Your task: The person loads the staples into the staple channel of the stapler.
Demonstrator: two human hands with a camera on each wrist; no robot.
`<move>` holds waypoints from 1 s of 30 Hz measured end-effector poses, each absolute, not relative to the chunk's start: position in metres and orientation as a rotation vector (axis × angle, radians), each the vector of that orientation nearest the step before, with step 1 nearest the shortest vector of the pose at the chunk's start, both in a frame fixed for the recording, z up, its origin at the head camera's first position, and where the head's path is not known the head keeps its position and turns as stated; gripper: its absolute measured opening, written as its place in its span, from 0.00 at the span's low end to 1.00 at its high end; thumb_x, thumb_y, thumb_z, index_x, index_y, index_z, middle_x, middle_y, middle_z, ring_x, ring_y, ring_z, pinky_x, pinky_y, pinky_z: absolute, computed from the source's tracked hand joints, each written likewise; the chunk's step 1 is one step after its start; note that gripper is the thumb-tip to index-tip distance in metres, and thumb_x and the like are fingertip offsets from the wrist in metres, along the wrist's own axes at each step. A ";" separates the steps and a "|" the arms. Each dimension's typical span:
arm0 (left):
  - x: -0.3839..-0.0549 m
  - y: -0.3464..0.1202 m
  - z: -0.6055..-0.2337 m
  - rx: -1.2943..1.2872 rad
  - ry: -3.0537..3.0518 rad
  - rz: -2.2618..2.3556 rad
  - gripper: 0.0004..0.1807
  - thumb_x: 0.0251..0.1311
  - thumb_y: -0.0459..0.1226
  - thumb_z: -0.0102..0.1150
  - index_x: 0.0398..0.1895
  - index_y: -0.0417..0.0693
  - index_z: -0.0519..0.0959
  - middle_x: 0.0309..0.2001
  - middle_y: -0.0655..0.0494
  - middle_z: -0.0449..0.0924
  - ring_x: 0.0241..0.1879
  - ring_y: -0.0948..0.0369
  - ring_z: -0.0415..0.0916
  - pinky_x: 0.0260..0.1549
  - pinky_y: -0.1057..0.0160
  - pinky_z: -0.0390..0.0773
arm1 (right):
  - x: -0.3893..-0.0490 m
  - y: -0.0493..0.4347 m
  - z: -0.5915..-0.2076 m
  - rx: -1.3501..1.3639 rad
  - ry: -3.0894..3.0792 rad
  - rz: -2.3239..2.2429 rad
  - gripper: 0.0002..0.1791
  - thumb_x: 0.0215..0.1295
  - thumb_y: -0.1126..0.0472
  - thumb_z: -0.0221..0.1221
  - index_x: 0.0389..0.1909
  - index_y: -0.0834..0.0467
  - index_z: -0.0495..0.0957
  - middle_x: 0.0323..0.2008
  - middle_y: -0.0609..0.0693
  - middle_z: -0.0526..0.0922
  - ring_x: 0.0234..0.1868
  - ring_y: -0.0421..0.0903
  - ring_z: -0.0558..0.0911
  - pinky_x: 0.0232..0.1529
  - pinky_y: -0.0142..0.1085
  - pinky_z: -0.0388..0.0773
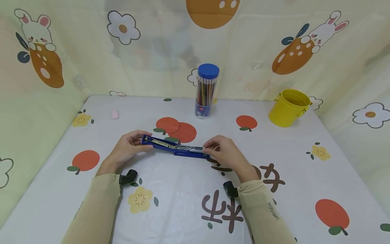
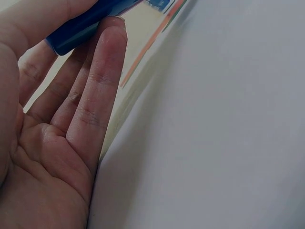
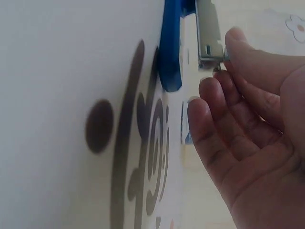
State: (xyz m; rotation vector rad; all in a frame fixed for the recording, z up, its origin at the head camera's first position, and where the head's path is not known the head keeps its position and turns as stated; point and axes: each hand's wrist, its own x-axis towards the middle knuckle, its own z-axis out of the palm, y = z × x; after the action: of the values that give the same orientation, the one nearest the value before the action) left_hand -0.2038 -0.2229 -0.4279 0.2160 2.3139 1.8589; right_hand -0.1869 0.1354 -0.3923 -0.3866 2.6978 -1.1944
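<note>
A blue stapler [image 1: 192, 155] lies on the cloth, folded wide apart, with its metal magazine exposed. My left hand [image 1: 129, 145] grips the far left end of its raised top arm between thumb and fingers. In the left wrist view, that blue end [image 2: 78, 31] sits between the thumb and the curled fingers. At the right end, my right hand [image 1: 226, 152] pinches the tip of the metal magazine with thumb and forefinger. The right wrist view shows the magazine end [image 3: 209, 36] above the blue base [image 3: 170, 57]; whether loose staples are between the fingertips cannot be made out.
A clear tube of pencils with a blue lid [image 1: 207, 88] stands at the back. A yellow bucket [image 1: 286, 110] is at the back right, and a small pink eraser-like block [image 1: 114, 114] lies at the back left. Printed cloth [image 1: 170, 210] covers the table.
</note>
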 end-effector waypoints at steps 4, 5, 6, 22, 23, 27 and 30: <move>-0.204 -0.223 -0.428 0.192 2.313 1.846 0.32 0.51 0.35 0.78 0.61 0.43 0.78 0.58 0.45 0.79 0.46 0.57 0.82 0.44 0.69 0.79 | -0.186 0.131 -0.394 -0.388 2.709 -1.177 0.08 0.67 0.59 0.67 0.43 0.57 0.85 0.37 0.48 0.80 0.41 0.47 0.78 0.45 0.39 0.80; -0.204 -0.223 -0.428 0.189 2.314 1.843 0.32 0.51 0.35 0.78 0.61 0.43 0.78 0.58 0.45 0.79 0.46 0.57 0.82 0.44 0.69 0.79 | -0.185 0.130 -0.394 -0.388 2.712 -1.172 0.08 0.67 0.59 0.67 0.43 0.57 0.85 0.37 0.48 0.80 0.40 0.47 0.78 0.44 0.39 0.80; -0.204 -0.223 -0.428 0.188 2.315 1.842 0.32 0.51 0.35 0.79 0.61 0.43 0.78 0.58 0.45 0.79 0.46 0.57 0.82 0.44 0.69 0.79 | -0.185 0.129 -0.394 -0.386 2.716 -1.167 0.08 0.67 0.58 0.67 0.43 0.57 0.85 0.37 0.48 0.80 0.40 0.47 0.78 0.44 0.39 0.80; -0.205 -0.223 -0.432 0.238 2.313 1.873 0.32 0.52 0.33 0.78 0.61 0.40 0.77 0.56 0.44 0.80 0.46 0.58 0.83 0.44 0.67 0.81 | -0.187 0.127 -0.394 -0.436 2.818 -1.100 0.06 0.61 0.57 0.72 0.37 0.53 0.91 0.35 0.44 0.82 0.38 0.44 0.79 0.41 0.38 0.81; -0.205 -0.223 -0.432 0.232 2.315 1.871 0.32 0.52 0.33 0.78 0.61 0.40 0.78 0.56 0.44 0.80 0.46 0.58 0.83 0.44 0.67 0.81 | -0.187 0.127 -0.394 -0.445 2.823 -1.090 0.06 0.60 0.57 0.72 0.38 0.53 0.91 0.35 0.44 0.82 0.38 0.44 0.79 0.41 0.37 0.81; -0.204 -0.222 -0.431 0.234 2.319 1.873 0.31 0.52 0.32 0.77 0.61 0.40 0.78 0.55 0.44 0.80 0.45 0.58 0.83 0.43 0.66 0.81 | -0.186 0.127 -0.393 -0.452 2.824 -1.068 0.09 0.61 0.57 0.72 0.42 0.53 0.90 0.36 0.44 0.82 0.38 0.44 0.80 0.40 0.38 0.81; -0.204 -0.223 -0.430 0.245 2.329 1.867 0.31 0.53 0.32 0.77 0.61 0.39 0.77 0.55 0.44 0.80 0.46 0.58 0.83 0.43 0.66 0.81 | -0.186 0.128 -0.393 -0.448 2.816 -1.059 0.12 0.61 0.56 0.72 0.45 0.53 0.89 0.38 0.45 0.83 0.39 0.44 0.81 0.40 0.38 0.81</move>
State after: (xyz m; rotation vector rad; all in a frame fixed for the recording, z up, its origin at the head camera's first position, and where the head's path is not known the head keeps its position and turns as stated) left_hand -0.2039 -0.2226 -0.4297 0.2454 2.3293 1.8669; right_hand -0.1865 0.1281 -0.3931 -0.4480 2.8158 -1.0585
